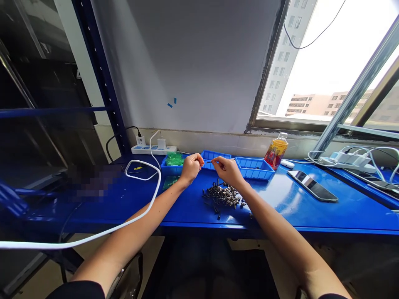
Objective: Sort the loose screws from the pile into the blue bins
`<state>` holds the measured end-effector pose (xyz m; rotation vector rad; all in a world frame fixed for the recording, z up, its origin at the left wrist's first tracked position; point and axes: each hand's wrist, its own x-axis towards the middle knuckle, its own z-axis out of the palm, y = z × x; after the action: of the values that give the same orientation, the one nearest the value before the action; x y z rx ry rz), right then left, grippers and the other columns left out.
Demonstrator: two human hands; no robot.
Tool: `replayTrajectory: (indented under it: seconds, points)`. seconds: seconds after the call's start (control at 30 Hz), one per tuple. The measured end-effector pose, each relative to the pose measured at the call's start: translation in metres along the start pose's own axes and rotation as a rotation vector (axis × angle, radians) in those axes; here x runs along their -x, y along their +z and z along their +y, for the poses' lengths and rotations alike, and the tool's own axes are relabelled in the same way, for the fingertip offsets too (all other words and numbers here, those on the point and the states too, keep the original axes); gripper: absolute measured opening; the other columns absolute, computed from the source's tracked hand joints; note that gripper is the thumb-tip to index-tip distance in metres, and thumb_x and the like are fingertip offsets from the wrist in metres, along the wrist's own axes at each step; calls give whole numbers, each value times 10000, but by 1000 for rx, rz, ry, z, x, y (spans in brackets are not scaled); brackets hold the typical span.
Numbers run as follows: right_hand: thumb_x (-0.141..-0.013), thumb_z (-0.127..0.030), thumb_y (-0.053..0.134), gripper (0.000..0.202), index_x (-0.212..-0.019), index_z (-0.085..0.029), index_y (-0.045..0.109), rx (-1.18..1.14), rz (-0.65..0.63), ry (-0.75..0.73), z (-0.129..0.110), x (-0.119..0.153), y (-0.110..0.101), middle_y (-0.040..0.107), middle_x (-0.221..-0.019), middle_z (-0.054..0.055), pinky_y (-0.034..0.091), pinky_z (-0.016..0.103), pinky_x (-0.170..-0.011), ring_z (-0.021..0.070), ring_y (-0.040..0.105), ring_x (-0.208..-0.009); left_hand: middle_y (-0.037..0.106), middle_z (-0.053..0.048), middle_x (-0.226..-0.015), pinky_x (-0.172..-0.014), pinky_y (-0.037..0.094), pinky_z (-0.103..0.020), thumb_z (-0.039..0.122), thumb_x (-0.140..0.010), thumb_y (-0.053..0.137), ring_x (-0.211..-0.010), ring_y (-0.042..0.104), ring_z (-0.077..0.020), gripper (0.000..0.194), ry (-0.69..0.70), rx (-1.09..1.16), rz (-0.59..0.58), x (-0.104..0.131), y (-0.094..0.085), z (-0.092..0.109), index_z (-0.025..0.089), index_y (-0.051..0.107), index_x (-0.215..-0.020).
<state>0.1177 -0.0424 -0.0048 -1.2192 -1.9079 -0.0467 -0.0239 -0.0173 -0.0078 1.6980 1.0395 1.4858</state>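
Note:
Above the blue table, my right hand [228, 169] is closed in a pinch on a thin dark screw [210, 162], which points left. My left hand [191, 169] faces it with curled fingers pressed together; anything inside them is too small to make out. Below and between the hands lies a loose pile of screws [222, 194], with dark shanks and shiny metal pieces among them. Behind the hands stand a middle blue bin [220, 155], partly covered by them, and a right blue bin [257, 172] with a few small dark parts. A left blue bin [168, 169] holds green plastic bags [174, 158].
A white cable [157, 189] loops over the table at left, crossing in front of my left forearm. A power strip [154, 150] sits by the wall. At right are a drink bottle [277, 151], a phone [312, 185] and another power strip [347, 159] with cables.

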Motion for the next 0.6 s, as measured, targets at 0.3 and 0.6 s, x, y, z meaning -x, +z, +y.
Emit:
replayTrajectory:
  seconds: [0.3, 0.6]
  points:
    - [-823, -258, 466, 219, -731, -171, 644, -12, 38, -27, 0, 1, 0, 419, -455, -54, 290, 198, -484, 79, 357, -431, 506, 22, -575, -469, 383, -203, 102, -603, 358, -500, 468, -97, 158, -66, 118, -54, 5, 5, 4, 183, 488, -642]
    - [-819, -283, 458, 235, -746, -169, 651, -24, 44, -21, 1, 1, 1, 416, -451, -51, 285, 201, -482, 78, 341, -436, 544, 19, -638, -533, 421, -207, 79, -660, 415, -565, 512, -102, 148, -65, 100, -60, 4, 3, 4, 173, 524, -695]
